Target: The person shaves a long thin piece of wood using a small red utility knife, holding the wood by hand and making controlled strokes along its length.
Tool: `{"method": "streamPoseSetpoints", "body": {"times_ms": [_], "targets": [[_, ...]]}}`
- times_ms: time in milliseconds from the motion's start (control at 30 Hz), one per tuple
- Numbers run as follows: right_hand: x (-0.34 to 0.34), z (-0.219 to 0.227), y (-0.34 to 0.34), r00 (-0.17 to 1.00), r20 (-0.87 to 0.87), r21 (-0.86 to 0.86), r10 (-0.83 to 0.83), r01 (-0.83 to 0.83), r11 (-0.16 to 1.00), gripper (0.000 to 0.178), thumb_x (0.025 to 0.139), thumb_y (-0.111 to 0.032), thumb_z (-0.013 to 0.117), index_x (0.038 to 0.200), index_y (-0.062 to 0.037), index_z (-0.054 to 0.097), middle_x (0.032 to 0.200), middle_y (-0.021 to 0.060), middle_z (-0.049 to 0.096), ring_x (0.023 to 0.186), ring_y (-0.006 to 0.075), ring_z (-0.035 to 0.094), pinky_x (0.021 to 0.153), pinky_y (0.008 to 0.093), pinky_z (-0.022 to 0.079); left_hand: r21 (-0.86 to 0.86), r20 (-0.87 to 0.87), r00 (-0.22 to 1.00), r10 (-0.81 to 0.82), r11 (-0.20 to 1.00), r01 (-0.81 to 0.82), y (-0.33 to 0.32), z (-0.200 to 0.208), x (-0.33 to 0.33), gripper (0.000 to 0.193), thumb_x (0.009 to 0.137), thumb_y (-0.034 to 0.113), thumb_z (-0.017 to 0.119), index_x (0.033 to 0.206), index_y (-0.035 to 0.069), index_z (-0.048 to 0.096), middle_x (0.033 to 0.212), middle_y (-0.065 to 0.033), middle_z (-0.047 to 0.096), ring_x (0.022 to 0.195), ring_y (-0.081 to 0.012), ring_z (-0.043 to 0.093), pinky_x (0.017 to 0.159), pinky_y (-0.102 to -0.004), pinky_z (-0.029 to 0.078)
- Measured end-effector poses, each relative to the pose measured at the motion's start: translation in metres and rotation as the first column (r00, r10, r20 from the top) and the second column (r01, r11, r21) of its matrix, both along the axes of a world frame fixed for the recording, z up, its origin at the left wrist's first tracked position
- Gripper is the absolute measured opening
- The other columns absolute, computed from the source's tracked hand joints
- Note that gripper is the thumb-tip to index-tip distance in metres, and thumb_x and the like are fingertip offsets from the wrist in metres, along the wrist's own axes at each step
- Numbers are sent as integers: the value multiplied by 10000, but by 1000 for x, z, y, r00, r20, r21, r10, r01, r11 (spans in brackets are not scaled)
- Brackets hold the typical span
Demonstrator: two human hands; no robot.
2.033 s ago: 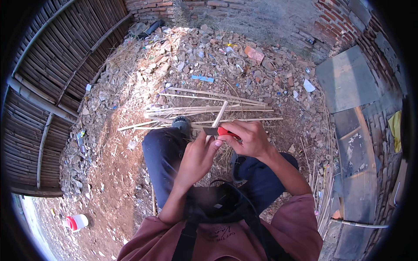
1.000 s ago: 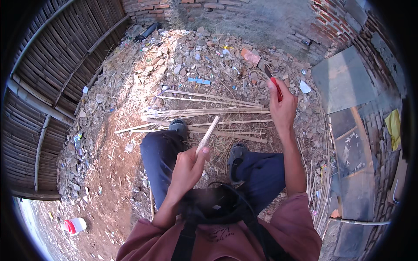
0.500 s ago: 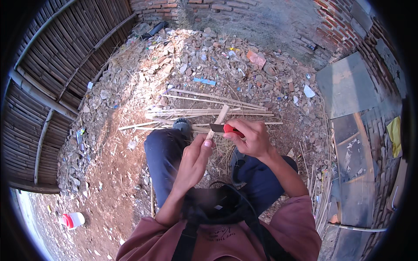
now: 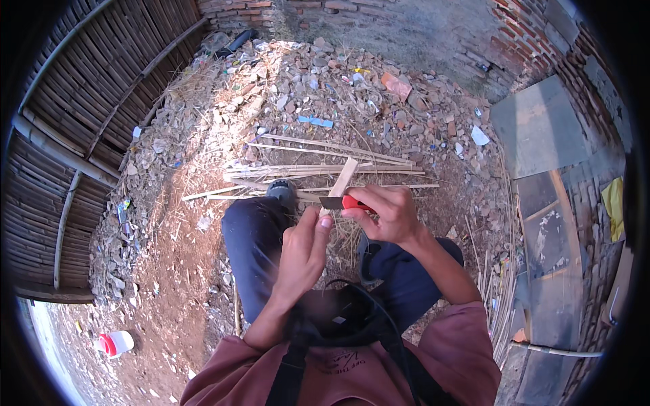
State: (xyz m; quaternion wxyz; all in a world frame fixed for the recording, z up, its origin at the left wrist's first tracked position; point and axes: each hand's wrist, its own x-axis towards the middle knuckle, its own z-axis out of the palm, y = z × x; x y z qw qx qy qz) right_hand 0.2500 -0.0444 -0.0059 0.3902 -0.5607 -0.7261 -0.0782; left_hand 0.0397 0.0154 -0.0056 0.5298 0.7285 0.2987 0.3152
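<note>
Bamboo strip sits pinched near its lower end in the left hand, fingers curled tight round it just above the knees. The right hand is closed round a red-handled knife, whose dark blade lies across the strip close to the left fingertips. The risk, as I judge it, is the blade skidding along the smooth strip toward those fingertips, or the thin strip splitting off-line under pressure. The strip's long axis runs from the left hand up and slightly rightward, its free end pointing away from the body. Beyond lie more bamboo slats on the dirt, then rubble.
</note>
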Motion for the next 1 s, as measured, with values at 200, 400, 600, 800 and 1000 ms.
{"method": "streamPoseSetpoints", "body": {"times_ms": [200, 400, 600, 800, 1000], "targets": [[1, 3, 0, 999, 29, 30, -43, 42, 999, 290, 905, -338, 836, 1023, -89, 748, 787, 31, 731, 598, 217, 708, 517, 346, 532, 53, -46, 999, 11, 999, -9, 0, 4, 1, 297, 1140, 227, 515, 984, -21, 562, 696, -194, 618, 621, -373, 648, 614, -446, 475], [50, 12, 8, 895, -278, 76, -350, 384, 920, 275, 1004, -304, 761, 1059, -35, 760, 755, 19, 718, 581, 119, 615, 524, 299, 465, 51, -108, 994, 34, 998, -29, -8, 3, -8, 279, 1130, 207, 532, 954, -9, 558, 614, -178, 551, 543, -375, 592, 555, -453, 440], [78, 19, -4, 809, -440, -21, -389, 423, 906, 296, 1077, -286, 645, 1065, -2, 725, 693, 13, 633, 600, 63, 503, 535, 301, 389, 41, -141, 990, 2, 999, 4, -13, -13, -19, 289, 1138, 207, 533, 953, -10, 574, 641, -58, 515, 573, -128, 447, 552, -340, 379], [27, 11, -10, 954, -297, -57, -41, 25, 998, 301, 1021, -338, 731, 1047, -39, 704, 735, 52, 653, 581, 158, 598, 552, 331, 455, 55, -43, 998, 40, 998, -37, -2, -4, -9, 248, 1128, 202, 565, 1030, -16, 632, 671, -24, 541, 611, -90, 466, 566, -311, 389], [8, -6, -4, 855, -519, -148, 29, -123, 981, 361, 959, -336, 814, 1153, -48, 719, 770, 10, 679, 612, 113, 590, 597, 290, 474, 13, -12, 999, -50, 999, 50, -1, -1, -5, 209, 1117, 183, 581, 1112, -15, 648, 720, -15, 561, 656, -73, 465, 593, -297, 394]]}}
